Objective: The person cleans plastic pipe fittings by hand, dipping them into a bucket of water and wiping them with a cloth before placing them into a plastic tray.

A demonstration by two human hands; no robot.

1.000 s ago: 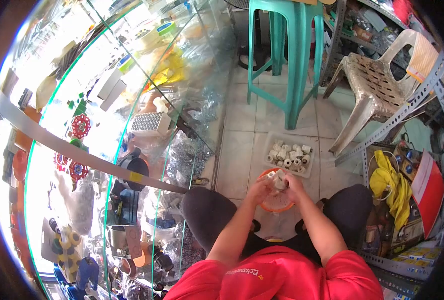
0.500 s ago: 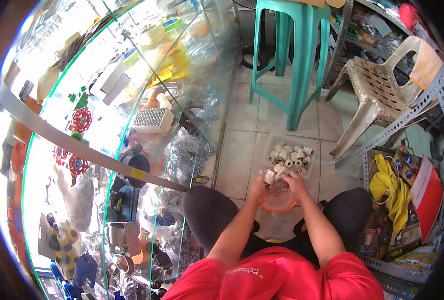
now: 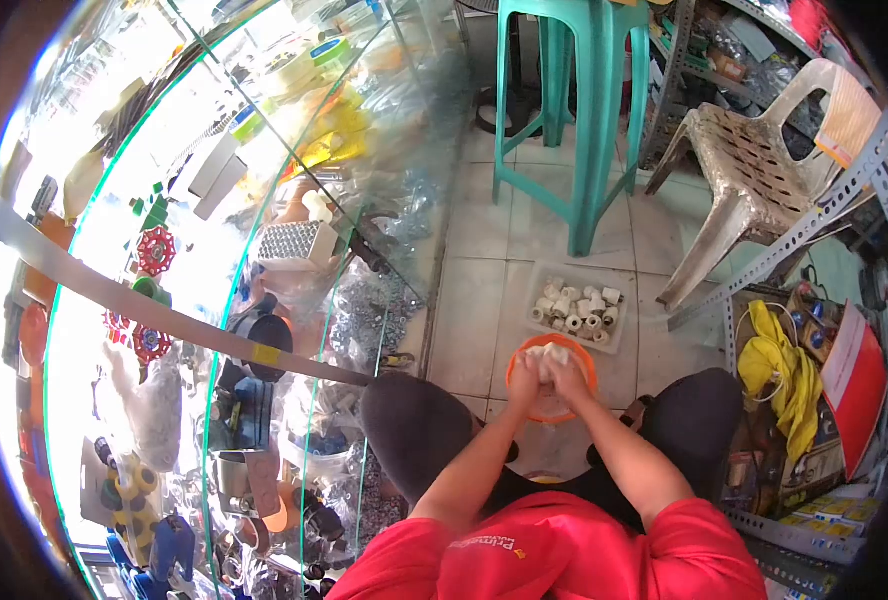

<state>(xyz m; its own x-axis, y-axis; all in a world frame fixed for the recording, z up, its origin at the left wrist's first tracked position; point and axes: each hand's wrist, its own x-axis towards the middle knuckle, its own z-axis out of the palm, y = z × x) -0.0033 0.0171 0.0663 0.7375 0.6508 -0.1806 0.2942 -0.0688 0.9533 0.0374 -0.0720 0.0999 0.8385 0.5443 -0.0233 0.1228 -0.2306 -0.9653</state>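
Observation:
Both my hands are close together over an orange-rimmed basin (image 3: 592,374) on the floor between my feet. My left hand (image 3: 526,382) and my right hand (image 3: 570,380) are closed around white pipe fittings (image 3: 549,354), whose outlines are blurred and partly covered by my fingers. Just beyond the basin, a clear plastic tray (image 3: 614,345) holds several white threaded pipe fittings (image 3: 576,310).
A green plastic stool (image 3: 586,150) stands ahead, with a worn plastic chair (image 3: 729,160) to its right. Glass display shelves (image 3: 304,420) full of hardware run along my left. A metal rack with a yellow cloth (image 3: 779,375) is at my right.
My hands have moved down and closer to me, from the tray's near edge to over the basin, with the white fittings in them. The basin has shifted slightly away from me.

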